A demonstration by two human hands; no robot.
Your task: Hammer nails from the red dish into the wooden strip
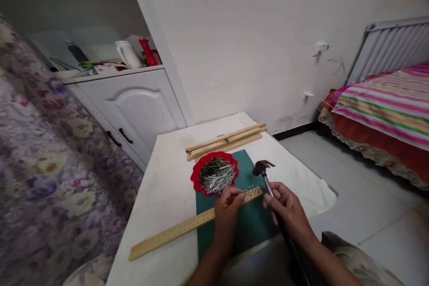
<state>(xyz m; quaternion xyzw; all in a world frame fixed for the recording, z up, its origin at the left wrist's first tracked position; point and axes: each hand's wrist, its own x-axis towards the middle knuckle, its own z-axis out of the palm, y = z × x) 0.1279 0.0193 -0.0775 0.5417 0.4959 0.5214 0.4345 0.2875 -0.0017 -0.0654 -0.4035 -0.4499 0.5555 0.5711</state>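
My right hand [287, 208] grips a claw hammer [268, 185] by its shaft, with the head raised and the dark handle running down toward me. My left hand [228, 214] is closed in a pinch over a long wooden strip [174, 232]; whatever lies between its fingertips is too small to make out. Rows of small holes or marks run along the strip. Several nails [253, 192] stand up from its right end, just beyond my left fingertips. Under the strip lies a green mat [248, 232]. A red scalloped bowl [195, 178] full of loose nails [217, 176] sits behind my left hand.
More wooden strips [224, 140] lie stacked at the back of the white table [161, 187]. To the left are a cabinet [134, 107] and a floral curtain [67, 178]. A bed [385, 98] stands at the right, beyond the tiled floor [321, 156].
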